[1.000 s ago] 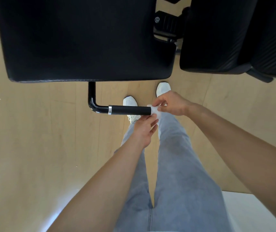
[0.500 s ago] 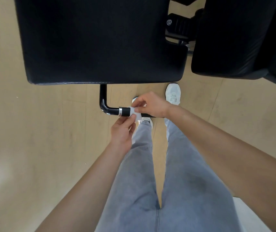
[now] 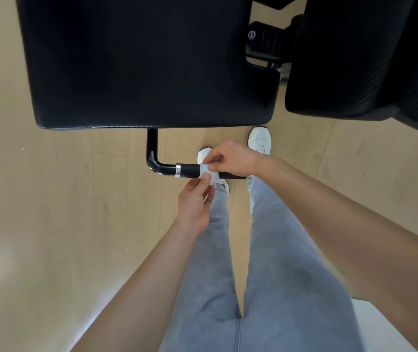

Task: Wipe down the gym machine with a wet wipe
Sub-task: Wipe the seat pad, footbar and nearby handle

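Observation:
A black handle bar [image 3: 189,170] with a chrome ring juts out from under the machine's black padded seat [image 3: 147,62] and bends to the right. A white wet wipe [image 3: 206,171] is wrapped round the grip. My right hand [image 3: 230,158] pinches the wipe against the bar from above. My left hand [image 3: 195,201] reaches up from below, and its thumb and fingers pinch the wipe's lower edge. The right end of the grip is hidden behind my right hand.
A second black pad [image 3: 370,54] stands at the upper right, with black frame parts [image 3: 263,44] in the gap between the pads. My legs in blue jeans and white shoes [image 3: 260,139] stand on the light wooden floor [image 3: 63,212]. A white surface [image 3: 383,326] shows at the lower right.
The wipe and both hands slid left along the grip from its right end toward the chrome ring, then shifted slightly back to the right. The view has shifted.

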A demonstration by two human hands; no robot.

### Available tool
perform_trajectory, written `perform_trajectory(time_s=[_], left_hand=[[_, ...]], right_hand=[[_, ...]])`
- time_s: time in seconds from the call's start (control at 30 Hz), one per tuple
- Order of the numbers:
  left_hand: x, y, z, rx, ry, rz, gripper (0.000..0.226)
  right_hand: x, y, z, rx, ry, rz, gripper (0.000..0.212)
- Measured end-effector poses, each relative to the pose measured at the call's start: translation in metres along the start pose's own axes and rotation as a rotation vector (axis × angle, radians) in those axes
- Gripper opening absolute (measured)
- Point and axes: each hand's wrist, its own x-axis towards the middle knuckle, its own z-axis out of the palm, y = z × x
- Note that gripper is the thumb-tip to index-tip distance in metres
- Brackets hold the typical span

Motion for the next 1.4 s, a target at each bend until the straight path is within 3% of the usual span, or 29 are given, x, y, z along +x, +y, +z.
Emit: perform_trajectory(time_s=[0.13, 0.37, 0.47, 0.6, 0.9, 1.0, 1.23, 1.4], left_hand=[[0.005, -0.022, 0.028, 0.063, -0.026, -0.08, 0.003], [0.01, -0.038, 0.051, 0.132, -0.028, -0.163, 0.032], [0.01, -0.03, 0.043, 0.134, 0.023, -0.123, 0.028], [0.004, -0.016, 0.026, 0.113, 0.109, -0.028, 0.005], [-0.018, 0.028, -0.016, 0.076, 0.381, 0.127, 0.016], [-0.018, 0.029, -0.013, 0.063, 0.403, 0.137, 0.016], [-0.004, -0.016, 0.045, 0.084, 0.26, -0.048, 0.015], [-0.005, -0.042, 0.081, 0.228, 0.218, -0.201, 0.016]], right_hand=[[-0.019, 0.036, -0.012, -0.037, -0.028, 0.094, 0.029], [-0.04, 0.064, -0.016, -0.017, 0.026, 0.162, 0.027], [-0.035, 0.059, -0.008, -0.022, 0.048, 0.156, 0.029], [-0.026, 0.032, 0.007, 0.035, 0.08, 0.085, 0.03], [0.009, -0.03, 0.035, 0.055, 0.14, -0.105, 0.027], [0.007, -0.03, 0.032, 0.018, 0.114, -0.097, 0.029], [-0.024, 0.024, -0.005, -0.156, -0.003, 0.1, 0.027], [-0.052, 0.067, -0.021, -0.236, 0.064, 0.212, 0.022]])
